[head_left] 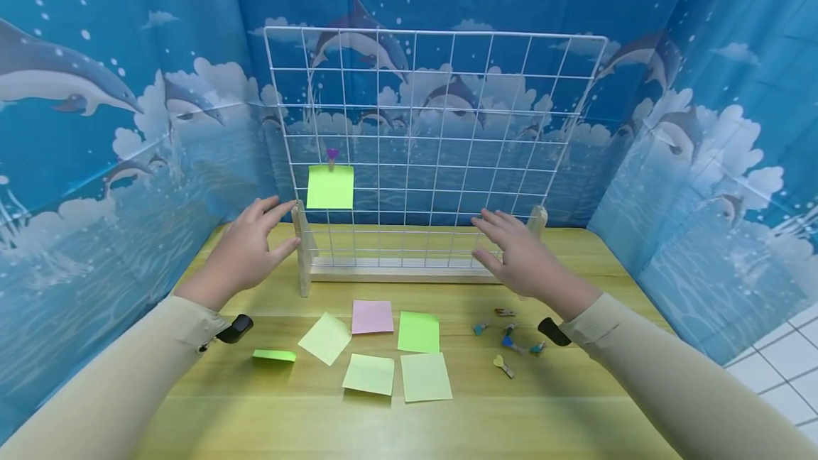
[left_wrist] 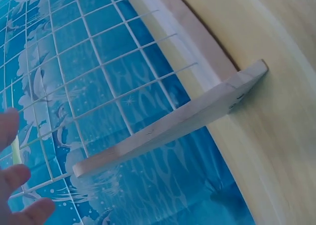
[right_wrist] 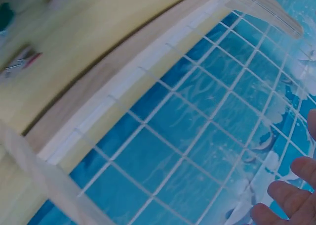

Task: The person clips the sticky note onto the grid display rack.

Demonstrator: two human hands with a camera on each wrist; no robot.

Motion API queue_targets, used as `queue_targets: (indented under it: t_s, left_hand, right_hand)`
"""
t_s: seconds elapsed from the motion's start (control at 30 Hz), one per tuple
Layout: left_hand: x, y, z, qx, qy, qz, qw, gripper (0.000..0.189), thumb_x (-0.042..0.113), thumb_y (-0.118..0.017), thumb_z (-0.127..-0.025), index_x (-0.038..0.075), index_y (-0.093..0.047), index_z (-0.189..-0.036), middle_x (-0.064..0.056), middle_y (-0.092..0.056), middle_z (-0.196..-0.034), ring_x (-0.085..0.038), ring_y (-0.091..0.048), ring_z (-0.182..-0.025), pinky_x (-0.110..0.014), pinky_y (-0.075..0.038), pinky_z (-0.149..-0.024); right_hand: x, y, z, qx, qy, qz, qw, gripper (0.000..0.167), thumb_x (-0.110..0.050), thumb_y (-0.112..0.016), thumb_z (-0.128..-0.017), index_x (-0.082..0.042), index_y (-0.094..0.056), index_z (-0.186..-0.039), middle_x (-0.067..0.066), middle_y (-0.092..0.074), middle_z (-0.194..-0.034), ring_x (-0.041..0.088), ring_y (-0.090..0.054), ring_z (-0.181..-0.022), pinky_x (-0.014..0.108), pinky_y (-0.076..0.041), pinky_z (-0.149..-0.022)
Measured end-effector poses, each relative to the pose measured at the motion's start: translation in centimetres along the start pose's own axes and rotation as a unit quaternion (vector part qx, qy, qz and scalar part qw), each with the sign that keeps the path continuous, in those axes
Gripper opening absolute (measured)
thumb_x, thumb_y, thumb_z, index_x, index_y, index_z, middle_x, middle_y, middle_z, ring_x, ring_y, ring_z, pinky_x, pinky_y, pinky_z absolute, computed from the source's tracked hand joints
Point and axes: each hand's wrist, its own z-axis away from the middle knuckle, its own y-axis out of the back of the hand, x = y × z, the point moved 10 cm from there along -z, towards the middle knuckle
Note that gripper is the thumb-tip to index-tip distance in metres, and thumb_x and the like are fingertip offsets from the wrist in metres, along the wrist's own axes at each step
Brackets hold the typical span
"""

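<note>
A white wire grid (head_left: 436, 138) stands upright in a wooden base (head_left: 409, 275). On its left part hangs a bright green sticky note (head_left: 330, 187), held at the top by a small clothespin with a purple heart (head_left: 332, 155). My left hand (head_left: 246, 254) hovers at the left wooden foot (head_left: 303, 250), fingers spread and holding nothing. In the left wrist view its fingertips (left_wrist: 17, 175) overlap the grid's edge. Before the grid's lower right, near the right foot (head_left: 538, 220), my right hand (head_left: 527, 258) is raised with fingers extended, nothing in it.
On the wooden table lie a pink note (head_left: 373, 316), a bright green note (head_left: 418, 332) and several pale ones (head_left: 426, 378). Another green note (head_left: 274, 356) sits at the left. Small clothespins (head_left: 508, 341) are scattered at the right. Dolphin-print curtains (head_left: 96, 162) surround the table.
</note>
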Motion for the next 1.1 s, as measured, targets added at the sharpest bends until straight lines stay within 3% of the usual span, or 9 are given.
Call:
queue_targets:
  t_s: [0.4,0.7,1.1]
  left_hand:
    - [-0.4,-1.8,1.4,-0.035,-0.005,-0.019,0.9992,0.078,0.05,-0.062,-0.105,0.018,-0.028,-0.168,-0.025,-0.02,-0.173,-0.056,-0.008,-0.159,-0.078,-0.011,-0.122]
    - [-1.2,-3.3,2.5,-0.046,-0.006,-0.032,0.9984,0.076,0.046,-0.065,-0.103,0.015,-0.035,-0.165,-0.026,-0.025,-0.171,-0.058,-0.012,-0.157,-0.08,-0.014,-0.119]
    - [-1.7,-4.9,3.8,-0.064,-0.008,-0.026,0.9976,0.077,0.048,-0.067,-0.102,0.013,-0.038,-0.164,-0.028,-0.027,-0.169,-0.06,-0.011,-0.156,-0.081,-0.014,-0.118]
  right_hand:
    - [1.7,-1.5,2.1,-0.001,0.002,0.028,0.9996,0.067,-0.036,-0.061,-0.108,-0.008,-0.038,-0.164,0.023,-0.028,-0.171,0.051,-0.021,-0.158,0.069,-0.021,-0.126]
    - [2.7,-2.7,3.5,-0.015,-0.004,0.02,0.9997,0.069,-0.034,-0.063,-0.107,-0.004,-0.037,-0.163,0.026,-0.026,-0.171,0.054,-0.018,-0.158,0.071,-0.02,-0.125]
    - [3.1,-3.5,5.3,-0.007,-0.003,0.028,0.9996,0.068,-0.035,-0.066,-0.105,-0.004,-0.041,-0.161,0.027,-0.03,-0.169,0.056,-0.023,-0.155,0.071,-0.029,-0.121]
